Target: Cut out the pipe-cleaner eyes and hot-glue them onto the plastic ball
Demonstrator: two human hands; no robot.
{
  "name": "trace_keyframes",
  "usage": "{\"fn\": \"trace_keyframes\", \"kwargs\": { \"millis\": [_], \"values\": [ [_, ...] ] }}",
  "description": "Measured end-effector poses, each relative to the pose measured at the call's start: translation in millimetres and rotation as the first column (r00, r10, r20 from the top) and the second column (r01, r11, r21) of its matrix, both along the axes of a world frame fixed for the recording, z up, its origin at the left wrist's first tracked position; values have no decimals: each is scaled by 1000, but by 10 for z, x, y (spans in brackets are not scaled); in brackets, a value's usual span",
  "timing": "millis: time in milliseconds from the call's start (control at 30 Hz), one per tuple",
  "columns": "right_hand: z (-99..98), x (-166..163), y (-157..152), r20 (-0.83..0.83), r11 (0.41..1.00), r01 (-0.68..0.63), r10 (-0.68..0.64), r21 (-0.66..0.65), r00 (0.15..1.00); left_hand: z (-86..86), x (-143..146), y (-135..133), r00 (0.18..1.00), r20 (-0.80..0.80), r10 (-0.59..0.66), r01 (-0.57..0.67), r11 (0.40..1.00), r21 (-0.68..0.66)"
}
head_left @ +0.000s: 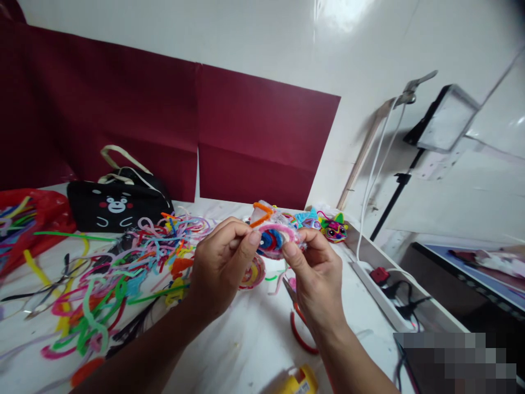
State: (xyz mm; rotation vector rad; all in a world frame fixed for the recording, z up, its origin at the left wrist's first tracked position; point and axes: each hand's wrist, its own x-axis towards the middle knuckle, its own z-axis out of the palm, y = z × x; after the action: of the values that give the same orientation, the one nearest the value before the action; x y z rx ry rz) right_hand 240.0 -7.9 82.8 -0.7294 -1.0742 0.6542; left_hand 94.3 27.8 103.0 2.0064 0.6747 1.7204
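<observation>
A coiled fuzzy pipe-cleaner piece (pixel 271 241), pink around the rim with blue, red and white inside, is raised over the white table. My left hand (pixel 219 268) pinches its left edge between thumb and fingers. Its right edge is pinched by my right hand (pixel 318 273). Just behind it, a bent orange pipe cleaner (pixel 261 214) shows. A round pink and yellow coil (pixel 253 273) lies below, partly hidden by my left hand. Red-handled scissors or pliers (pixel 302 339) rest under my right wrist, partly covered.
Loose coloured pipe cleaners (pixel 106 295) are heaped on the left, with eyeglasses (pixel 45 290) beside them. Behind stand a black bag (pixel 118 205) and a red plastic bag (pixel 49 213). A power strip (pixel 383 298) runs along the right; a yellow object (pixel 301 381) lies in front.
</observation>
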Motion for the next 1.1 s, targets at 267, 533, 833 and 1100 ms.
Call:
{"fn": "trace_keyframes", "kwargs": {
  "millis": [267,533,833,1100],
  "values": [
    [-4,28,30,-55,998,-67,67,-2,996,39,-44,-21,997,-66,-39,39,999,-12],
    [5,50,41,-88,996,-91,89,-22,992,33,-47,13,995,-64,-77,75,997,-32],
    [26,57,52,-134,990,-141,137,-22,982,34,-68,29,988,-147,-41,50,997,61],
    [26,57,51,-144,990,-143,138,-20,980,22,-44,42,991,-129,-33,41,998,54]
  ]
}}
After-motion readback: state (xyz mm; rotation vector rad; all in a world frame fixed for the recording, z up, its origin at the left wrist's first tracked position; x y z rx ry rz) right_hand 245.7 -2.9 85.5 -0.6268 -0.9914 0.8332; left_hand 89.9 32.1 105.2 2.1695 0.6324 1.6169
